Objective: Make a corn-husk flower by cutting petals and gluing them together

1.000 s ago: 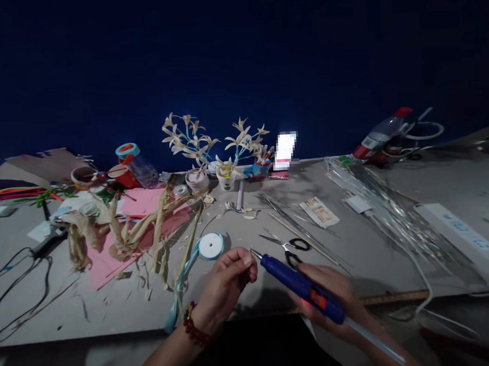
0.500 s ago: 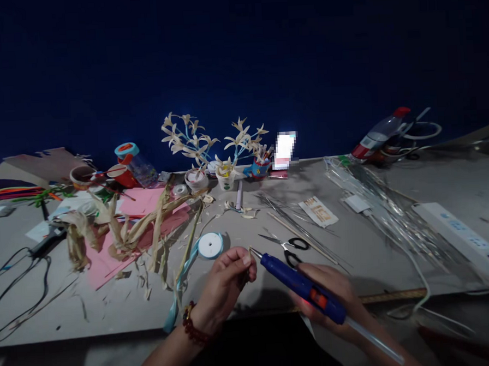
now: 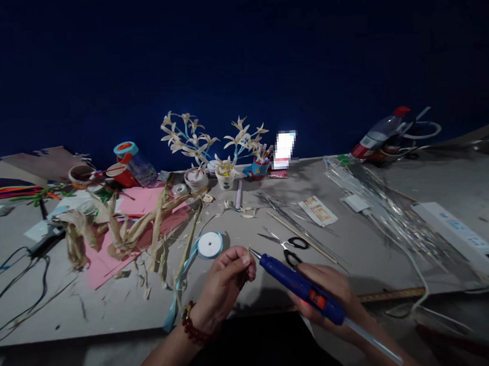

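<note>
My right hand (image 3: pixel 336 298) grips a blue glue gun (image 3: pixel 301 288) with a clear glue stick out its back. Its metal tip points left and touches a small pale husk piece (image 3: pixel 247 255) pinched in the fingertips of my left hand (image 3: pixel 225 285), which wears a bead bracelet. Both hands hover over the near edge of the grey table (image 3: pixel 355 253). Just beyond the left hand lies a roll of light blue ribbon (image 3: pixel 210 244), and black-handled scissors (image 3: pixel 289 246) lie beyond the gun.
Dried corn husks (image 3: pixel 128 233) lie on pink paper (image 3: pixel 105 258) at left, with black cables (image 3: pixel 16 282) further left. Husk flowers in cups (image 3: pixel 222 151) stand at the back. A white power strip (image 3: pixel 455 229), clear wrap, thin sticks and a bottle (image 3: pixel 379 132) are to the right.
Nothing has visibly changed; both hands hold the same pose with the gun tip at the pinched piece.
</note>
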The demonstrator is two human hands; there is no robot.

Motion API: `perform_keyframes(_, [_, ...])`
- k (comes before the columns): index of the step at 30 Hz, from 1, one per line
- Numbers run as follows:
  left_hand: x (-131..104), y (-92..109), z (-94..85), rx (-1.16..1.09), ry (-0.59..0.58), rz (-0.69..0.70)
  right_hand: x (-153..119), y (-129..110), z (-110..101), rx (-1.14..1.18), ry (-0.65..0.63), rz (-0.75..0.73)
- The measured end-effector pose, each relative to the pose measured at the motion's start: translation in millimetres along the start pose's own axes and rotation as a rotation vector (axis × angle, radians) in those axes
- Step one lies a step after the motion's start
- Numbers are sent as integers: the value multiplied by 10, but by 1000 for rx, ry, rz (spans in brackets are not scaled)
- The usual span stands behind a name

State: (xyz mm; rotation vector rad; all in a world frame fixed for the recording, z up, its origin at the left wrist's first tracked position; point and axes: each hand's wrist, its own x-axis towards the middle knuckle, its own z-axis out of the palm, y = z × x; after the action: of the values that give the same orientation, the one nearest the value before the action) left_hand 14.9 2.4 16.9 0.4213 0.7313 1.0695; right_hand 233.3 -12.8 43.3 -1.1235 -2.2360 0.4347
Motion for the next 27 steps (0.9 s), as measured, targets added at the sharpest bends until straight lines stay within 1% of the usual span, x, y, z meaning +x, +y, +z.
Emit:
perform_keyframes(5, [4, -1, -3, -12, -4, 2, -19, 21, 8, 6, -27, -6])
perform_keyframes(11, [-6, 3, 4, -20, 9, -3, -46, 41, 11, 0, -77, 20])
perform_keyframes(17, [-13, -18, -17, -36, -9, 11, -57, 20, 11, -2, -43, 3])
perform_keyframes(23, [-26, -10, -15, -40, -23, 13, -64, 46, 17, -12, -47, 14])
perform_keyframes(24, [-28, -7, -15, -39, -33, 16, -71, 71, 29, -19, -29, 11])
perform_keyframes(27, [-36, -4, -24, -30, -46, 26, -102, 168, 57, -20, 79, 1])
